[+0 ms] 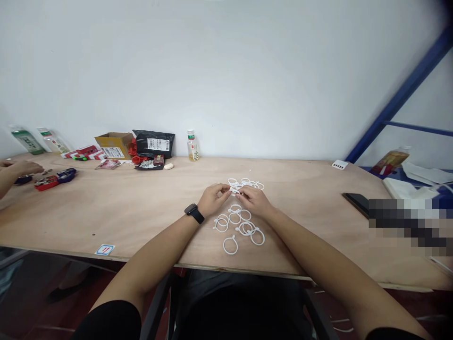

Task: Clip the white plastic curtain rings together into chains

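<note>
My left hand [213,198], with a black watch on its wrist, is closed with its fingertips at a white plastic ring [234,190]. From the other side my right hand [257,200] pinches at the same white piece, and the fingers partly cover it. Just beyond the hands lies a pile of similar white rings [259,186]. Nearer to me, several more rings are spread on the table, one of them a single ring [230,246] with a small tab at its top.
Along the wall stand a drink bottle [193,147], a black parcel bag [155,143] and an open cardboard box [115,145]. At far left another person's hand [26,167] is near red and blue containers [56,179]. A dark phone-like object [356,204] lies right, before a blue metal frame [399,89].
</note>
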A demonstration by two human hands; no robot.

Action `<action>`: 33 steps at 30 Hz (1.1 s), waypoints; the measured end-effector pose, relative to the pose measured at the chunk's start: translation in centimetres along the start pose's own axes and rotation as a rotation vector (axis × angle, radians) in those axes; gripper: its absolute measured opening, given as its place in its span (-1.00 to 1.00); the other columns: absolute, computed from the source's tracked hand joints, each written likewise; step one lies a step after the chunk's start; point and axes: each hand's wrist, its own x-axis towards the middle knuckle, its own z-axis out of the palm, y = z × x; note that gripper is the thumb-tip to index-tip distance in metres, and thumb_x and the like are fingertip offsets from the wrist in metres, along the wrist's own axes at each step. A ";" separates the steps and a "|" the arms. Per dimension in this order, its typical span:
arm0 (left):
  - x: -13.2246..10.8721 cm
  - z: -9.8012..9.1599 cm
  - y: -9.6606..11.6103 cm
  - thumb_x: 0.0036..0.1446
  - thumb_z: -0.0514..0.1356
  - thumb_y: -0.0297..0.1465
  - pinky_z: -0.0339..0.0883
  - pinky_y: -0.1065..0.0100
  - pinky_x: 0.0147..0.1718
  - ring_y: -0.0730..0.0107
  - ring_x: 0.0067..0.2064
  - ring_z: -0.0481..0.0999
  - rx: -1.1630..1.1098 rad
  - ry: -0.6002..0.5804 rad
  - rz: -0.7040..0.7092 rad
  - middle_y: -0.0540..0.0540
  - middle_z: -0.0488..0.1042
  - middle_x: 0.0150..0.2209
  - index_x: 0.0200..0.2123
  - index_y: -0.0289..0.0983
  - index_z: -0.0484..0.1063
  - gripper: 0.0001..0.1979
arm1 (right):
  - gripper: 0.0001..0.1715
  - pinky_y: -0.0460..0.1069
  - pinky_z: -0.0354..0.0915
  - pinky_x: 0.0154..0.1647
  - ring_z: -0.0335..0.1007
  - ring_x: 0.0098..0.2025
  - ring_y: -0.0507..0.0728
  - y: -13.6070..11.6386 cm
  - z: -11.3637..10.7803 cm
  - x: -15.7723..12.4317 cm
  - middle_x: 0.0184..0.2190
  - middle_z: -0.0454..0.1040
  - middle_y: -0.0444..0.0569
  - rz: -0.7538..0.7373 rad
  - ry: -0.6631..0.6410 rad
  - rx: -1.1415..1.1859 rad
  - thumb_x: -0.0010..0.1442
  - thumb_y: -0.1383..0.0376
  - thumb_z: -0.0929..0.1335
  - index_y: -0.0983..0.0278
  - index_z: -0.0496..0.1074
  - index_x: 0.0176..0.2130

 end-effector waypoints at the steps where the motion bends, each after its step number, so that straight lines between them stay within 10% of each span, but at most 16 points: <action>1: 0.0 0.0 0.0 0.17 0.20 -0.38 0.37 0.33 -0.16 0.36 -0.23 0.52 0.007 0.011 0.013 -0.10 0.58 -0.27 -0.19 -0.28 0.52 -0.84 | -0.76 -0.04 0.18 -0.30 0.34 -0.36 0.08 0.1 0.0 0.0 -0.41 0.45 -0.05 0.010 -0.006 0.006 0.32 0.20 0.24 0.25 0.42 -0.29; 26: 0.1 -0.2 0.8 -0.04 0.13 -0.58 0.36 0.32 -0.19 0.36 -0.30 0.50 0.011 0.011 -0.069 -0.03 0.55 -0.42 -0.46 -0.28 0.51 -0.83 | -0.74 -0.06 0.19 -0.34 0.38 -0.38 0.08 -1.4 0.1 0.0 -0.43 0.49 -0.04 -0.106 -0.140 -0.017 0.31 0.20 0.26 0.23 0.45 -0.33; 33: 0.1 -0.1 -0.1 0.02 0.17 -0.53 0.30 0.17 0.01 0.26 -0.06 0.45 0.099 0.001 0.004 -0.13 0.50 -0.05 0.01 -0.24 0.43 -0.57 | -0.72 -0.03 0.18 -0.32 0.42 -0.35 0.11 0.3 -0.5 0.4 -0.40 0.54 -0.02 0.119 0.022 -0.261 0.29 0.17 0.28 0.23 0.49 -0.33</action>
